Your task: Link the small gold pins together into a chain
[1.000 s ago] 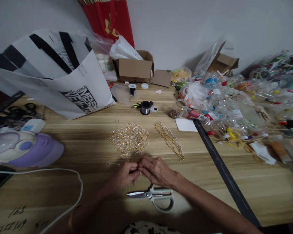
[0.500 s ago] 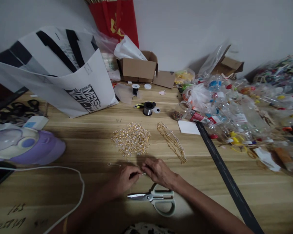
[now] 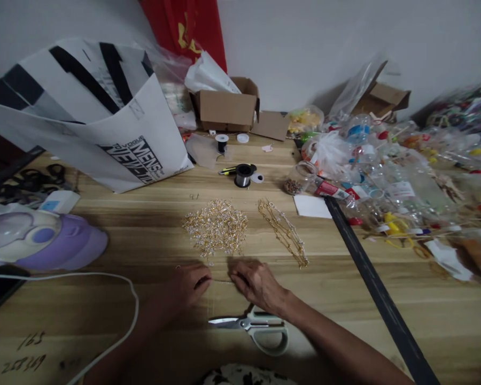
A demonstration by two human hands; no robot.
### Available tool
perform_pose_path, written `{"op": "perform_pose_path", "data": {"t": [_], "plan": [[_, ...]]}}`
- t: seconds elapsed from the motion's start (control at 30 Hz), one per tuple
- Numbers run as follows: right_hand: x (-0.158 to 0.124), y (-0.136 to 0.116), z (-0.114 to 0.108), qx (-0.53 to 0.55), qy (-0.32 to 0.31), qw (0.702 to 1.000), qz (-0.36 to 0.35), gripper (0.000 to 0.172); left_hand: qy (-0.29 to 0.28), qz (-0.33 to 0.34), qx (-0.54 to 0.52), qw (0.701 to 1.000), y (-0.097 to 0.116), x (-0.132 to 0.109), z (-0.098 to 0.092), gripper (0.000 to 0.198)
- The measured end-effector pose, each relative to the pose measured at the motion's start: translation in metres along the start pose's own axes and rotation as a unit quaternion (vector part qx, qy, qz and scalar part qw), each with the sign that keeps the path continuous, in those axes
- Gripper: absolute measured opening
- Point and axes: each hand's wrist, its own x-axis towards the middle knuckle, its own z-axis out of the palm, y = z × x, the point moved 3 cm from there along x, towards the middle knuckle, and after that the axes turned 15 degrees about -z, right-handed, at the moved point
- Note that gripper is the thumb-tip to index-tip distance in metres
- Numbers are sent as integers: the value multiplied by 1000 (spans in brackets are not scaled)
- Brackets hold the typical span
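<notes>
Two hands work just in front of the loose heap of small gold and silver metal pins (image 3: 216, 227) on the pale wooden table (image 3: 144, 240). Left hand (image 3: 186, 286) pinches one end of a short thin beaded pin (image 3: 222, 282); right hand (image 3: 256, 282) pinches the other, so it hangs taut between them. Best keep both pinches firm and the piece low over the table. Half a second ago the fingertips met; now they are apart.

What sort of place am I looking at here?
Probably a home craft or jewellery-assembly bench: a wooden table with a pile of gold pins, wire spools, scissors and bagged parts.
</notes>
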Motion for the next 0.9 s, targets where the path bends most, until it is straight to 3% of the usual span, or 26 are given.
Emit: {"op": "perform_pose_path", "data": {"t": [0.13, 0.3, 0.4, 0.6, 0.9], "plan": [[0, 0, 2, -34, -11, 999, 9, 10, 12, 14, 2, 1000, -1, -2, -6, 21], [0, 0, 4, -42, -4, 999, 2, 10, 51, 78, 2, 996, 8, 4, -8, 21], [0, 1, 4, -32, 3, 999, -2, 9, 60, 69, -28, 995, 18, 13, -8, 16], [-1, 2, 3, -6, 26, 1000, -8, 8, 11, 71, -31, 997, 38, 31, -1, 14], [-1, 3, 3, 3, 50, 999, -8, 12, -28, 60, 0, 998, 43, 42, -3, 16]]}}
